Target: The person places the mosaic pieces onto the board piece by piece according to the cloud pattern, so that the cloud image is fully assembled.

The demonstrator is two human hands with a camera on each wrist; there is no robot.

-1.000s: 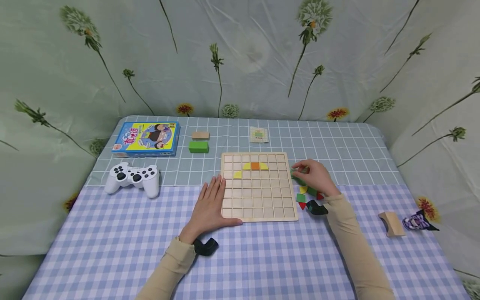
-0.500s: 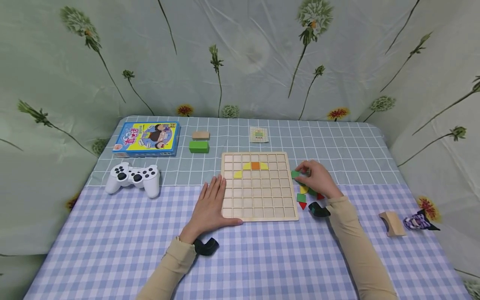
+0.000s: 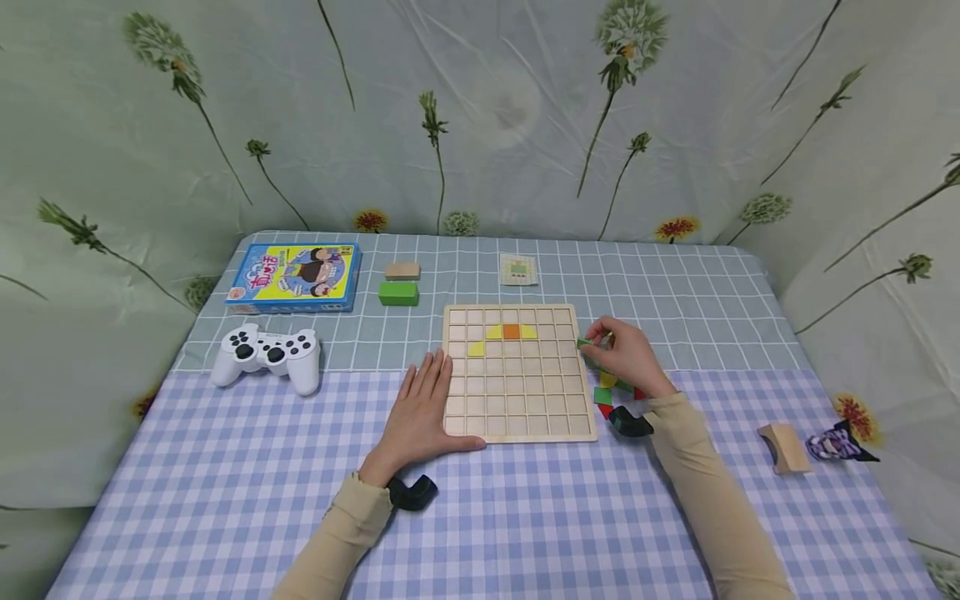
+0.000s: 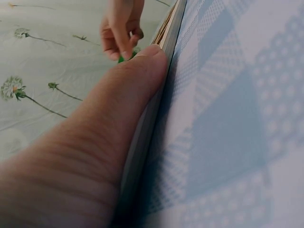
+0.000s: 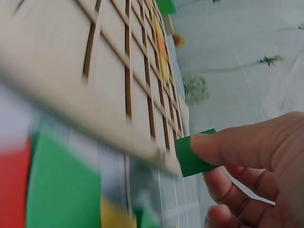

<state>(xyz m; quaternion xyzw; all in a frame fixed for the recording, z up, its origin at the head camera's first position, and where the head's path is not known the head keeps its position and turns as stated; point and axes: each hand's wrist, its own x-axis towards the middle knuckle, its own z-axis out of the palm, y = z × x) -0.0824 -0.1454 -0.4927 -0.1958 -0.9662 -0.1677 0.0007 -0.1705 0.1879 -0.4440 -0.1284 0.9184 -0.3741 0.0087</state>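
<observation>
A wooden grid board (image 3: 517,400) lies mid-table, with an orange square tile (image 3: 511,332) and yellow tiles (image 3: 476,349) set in its upper cells. My left hand (image 3: 416,417) rests with straight fingers along the board's left edge, its thumb at the near edge. Close by the board's right edge, my right hand (image 3: 628,354) pinches a green square tile (image 5: 195,153) between thumb and finger. Below that hand lie loose tiles: a green square tile (image 3: 603,396), a yellow tile (image 3: 607,379) and red tiles (image 3: 604,411), some partly hidden by the hand and wrist strap.
Behind the board lies a small pattern card (image 3: 518,269). A green block (image 3: 398,293), a thin wooden block (image 3: 402,271), a boxed game (image 3: 294,277) and a white game controller (image 3: 267,357) stand left. An arched wooden block (image 3: 783,448) and a small purple-black figure (image 3: 836,442) lie far right.
My right hand has picked at the tiles by the board and now lifts a green square tile slightly left, toward the board's edge. The left hand has stayed in place.
</observation>
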